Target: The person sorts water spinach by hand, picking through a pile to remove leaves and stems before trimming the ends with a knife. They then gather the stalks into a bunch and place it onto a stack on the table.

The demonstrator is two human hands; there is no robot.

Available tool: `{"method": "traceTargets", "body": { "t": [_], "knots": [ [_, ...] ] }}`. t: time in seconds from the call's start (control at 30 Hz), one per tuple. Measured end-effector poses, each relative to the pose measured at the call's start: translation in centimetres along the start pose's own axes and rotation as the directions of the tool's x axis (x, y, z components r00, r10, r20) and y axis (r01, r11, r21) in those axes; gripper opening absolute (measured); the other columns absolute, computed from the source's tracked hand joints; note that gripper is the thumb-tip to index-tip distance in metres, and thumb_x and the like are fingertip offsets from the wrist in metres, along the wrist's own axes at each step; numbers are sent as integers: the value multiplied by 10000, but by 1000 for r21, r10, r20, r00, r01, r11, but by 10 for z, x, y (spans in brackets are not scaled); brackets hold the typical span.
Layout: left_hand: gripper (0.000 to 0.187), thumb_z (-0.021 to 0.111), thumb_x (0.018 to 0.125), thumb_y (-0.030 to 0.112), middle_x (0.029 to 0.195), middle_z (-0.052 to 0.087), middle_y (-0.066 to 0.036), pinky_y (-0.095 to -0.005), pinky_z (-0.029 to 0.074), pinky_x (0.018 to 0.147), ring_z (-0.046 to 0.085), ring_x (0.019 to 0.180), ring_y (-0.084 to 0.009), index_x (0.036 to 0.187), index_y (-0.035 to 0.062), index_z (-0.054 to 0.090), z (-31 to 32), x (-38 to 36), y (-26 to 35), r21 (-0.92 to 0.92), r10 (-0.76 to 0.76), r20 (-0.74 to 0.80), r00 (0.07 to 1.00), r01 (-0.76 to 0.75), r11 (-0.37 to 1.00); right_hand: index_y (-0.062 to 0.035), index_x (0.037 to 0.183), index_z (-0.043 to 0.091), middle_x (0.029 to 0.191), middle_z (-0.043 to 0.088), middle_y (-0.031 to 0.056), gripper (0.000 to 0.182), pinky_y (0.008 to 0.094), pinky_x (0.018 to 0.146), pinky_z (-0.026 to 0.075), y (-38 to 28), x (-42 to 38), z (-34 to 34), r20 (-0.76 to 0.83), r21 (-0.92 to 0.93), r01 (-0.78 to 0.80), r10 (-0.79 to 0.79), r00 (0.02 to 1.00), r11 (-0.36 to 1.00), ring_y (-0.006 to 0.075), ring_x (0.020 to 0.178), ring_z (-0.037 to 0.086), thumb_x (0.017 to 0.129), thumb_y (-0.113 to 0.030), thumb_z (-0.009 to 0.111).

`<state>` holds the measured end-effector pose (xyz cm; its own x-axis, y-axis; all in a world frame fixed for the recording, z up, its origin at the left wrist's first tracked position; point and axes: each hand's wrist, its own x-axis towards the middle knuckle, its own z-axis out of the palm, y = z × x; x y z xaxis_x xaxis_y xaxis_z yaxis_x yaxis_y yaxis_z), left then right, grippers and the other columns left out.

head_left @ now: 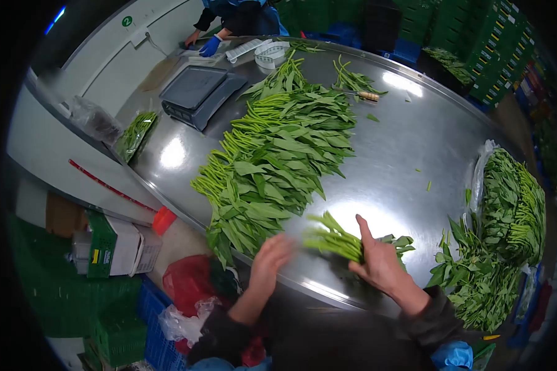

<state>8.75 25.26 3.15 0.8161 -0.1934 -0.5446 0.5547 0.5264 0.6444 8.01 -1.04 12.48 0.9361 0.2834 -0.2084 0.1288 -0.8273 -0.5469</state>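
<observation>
A bunch of leafy green stems [335,240], looking like water spinach, is in my right hand [382,263] over the near part of the steel table. Its stems point left, and some leaves show beyond the hand. One finger of that hand sticks up, while part of the grip is hidden. My left hand [271,263] is at the table's near edge, left of the stem ends, its fingers smeared by motion. Just beyond it, a long row of the same greens [278,154] lies with stems to the left and leaves to the right.
A grey scale [198,93] and a bagged pack of greens [136,135] stand on the left. A wooden-handled knife [368,96] lies near loose stems at the back. More greens [513,204] are heaped at right. Across the table, a co-worker's blue-gloved hand [210,46] shows.
</observation>
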Motion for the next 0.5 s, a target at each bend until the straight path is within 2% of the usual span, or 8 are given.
{"method": "traceTargets", "body": {
  "t": [0.07, 0.13, 0.2, 0.23, 0.37, 0.4, 0.43, 0.5],
  "knots": [
    [581, 566, 887, 166, 1339, 469, -161, -377, 367, 1024, 455, 1240, -248, 1387, -4, 325, 0, -10, -27, 129, 200, 210, 957, -229, 965, 8, 1435, 151, 808, 617, 188, 964, 420, 635, 505, -26, 21, 9, -100, 7, 2, -1, 995, 1000, 355, 734, 627, 692, -149, 744],
    [574, 533, 920, 167, 1429, 363, -157, -365, 308, 1073, 374, 1306, -251, 1405, -16, 288, 35, -11, -34, -131, 373, 211, 904, -352, 927, -34, 1463, 94, 853, 616, 181, 1018, 411, 650, 505, -57, 42, 26, -71, -39, 39, -42, 997, 998, 338, 717, 621, 703, -172, 758],
    [500, 511, 949, 181, 1375, 429, -159, -344, 344, 1045, 429, 1261, -247, 1379, -13, 345, 66, -17, -7, -173, 407, -59, 911, -411, 895, 0, 1453, 81, 952, 612, 208, 1021, 419, 696, 506, -82, 55, 53, -112, -12, 180, -180, 977, 984, 358, 796, 623, 708, -189, 753],
    [371, 501, 963, 185, 1204, 556, -136, -345, 429, 957, 542, 1114, -232, 1277, -7, 456, 64, -9, 1, -211, 385, -172, 907, -416, 885, 0, 1453, 81, 952, 612, 208, 1021, 419, 696, 506, -86, 61, 56, -112, -15, 183, -183, 977, 983, 358, 796, 623, 708, -189, 753],
    [209, 523, 945, 190, 878, 592, -66, -364, 510, 743, 612, 823, -213, 1064, 18, 526, 30, 11, 43, -82, 374, -373, 849, -432, 898, 16, 1447, 64, 1113, 566, 235, 1014, 421, 828, 485, -104, 74, 33, -65, 185, 313, -306, 950, 932, 368, 981, 586, 734, -222, 745],
    [225, 524, 941, 215, 836, 578, -71, -357, 507, 712, 610, 791, -200, 1065, 27, 520, 12, 14, 60, -106, 391, -298, 871, -438, 893, 7, 1450, 54, 1156, 547, 242, 1012, 419, 868, 472, -107, 71, 22, -106, 279, 406, -392, 914, 871, 368, 1034, 568, 745, -227, 741],
    [238, 521, 943, 255, 787, 547, -51, -359, 503, 698, 589, 730, -173, 1054, 45, 509, 7, 8, 91, -74, 406, -238, 883, -433, 898, 16, 1419, 209, 1183, 533, 247, 814, 440, 982, 376, -109, 69, 15, -112, 336, 345, -326, 939, 876, 396, 1153, 470, 791, -169, 692],
    [250, 526, 946, 328, 744, 503, -6, -328, 491, 680, 536, 653, -132, 990, 81, 517, -29, 21, 140, -197, 364, -257, 895, -417, 887, -6, 1419, 222, 1191, 536, 234, 802, 435, 961, 397, -91, 68, 12, -144, 348, 307, -273, 951, 886, 391, 1137, 489, 790, -167, 693]
  ]
}}
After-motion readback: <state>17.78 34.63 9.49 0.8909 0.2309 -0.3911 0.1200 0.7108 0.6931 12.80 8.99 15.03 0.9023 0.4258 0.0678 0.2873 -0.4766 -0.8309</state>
